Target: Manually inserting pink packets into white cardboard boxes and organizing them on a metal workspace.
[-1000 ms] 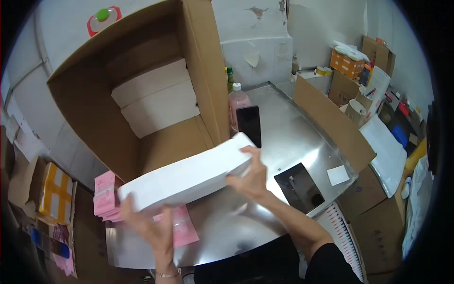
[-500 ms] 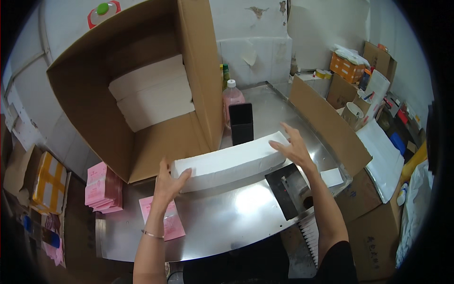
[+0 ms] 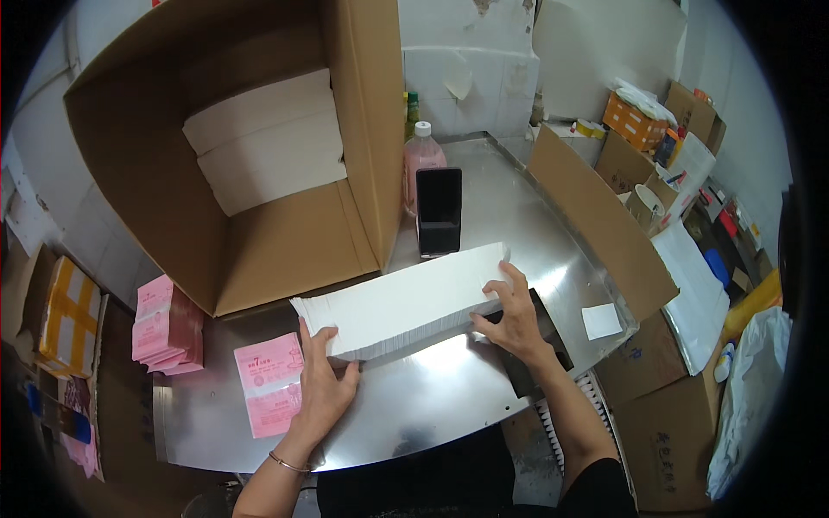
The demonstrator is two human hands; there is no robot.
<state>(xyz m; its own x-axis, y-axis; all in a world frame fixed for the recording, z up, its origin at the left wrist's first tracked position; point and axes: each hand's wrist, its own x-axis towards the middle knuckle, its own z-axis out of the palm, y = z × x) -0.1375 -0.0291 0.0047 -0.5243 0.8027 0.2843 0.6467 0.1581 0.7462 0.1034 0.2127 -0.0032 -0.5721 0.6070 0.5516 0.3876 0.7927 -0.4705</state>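
Note:
A long row of white paper sheets point(image 3: 406, 300), packed face to face, spans the space between my two hands over the metal table point(image 3: 406, 397). My left hand point(image 3: 326, 371) grips its left end, with thumb and fingers bent round the edge. At the other end, my right hand point(image 3: 511, 318) holds it the same way. Thin sheet edges show along the near side, and a few sheets fan out at the far left corner. A flat pink printed packet point(image 3: 269, 387) lies beside my left hand. Partly hidden below my right hand is a black plate point(image 3: 522, 375).
A large open cardboard box point(image 3: 294, 259) stands at the back left, with white stacks point(image 3: 272, 160) inside. Pink packets point(image 3: 164, 328) are piled left. Behind the row stand a black phone point(image 3: 439, 207) and a pink bottle point(image 3: 421, 164). A white square point(image 3: 601, 321) lies right, near a cardboard panel point(image 3: 596, 224).
Both hands have closed on the row's ends; my right hand was looser before. The row is tilted, so its sheet edges now show. The whole view has shifted slightly.

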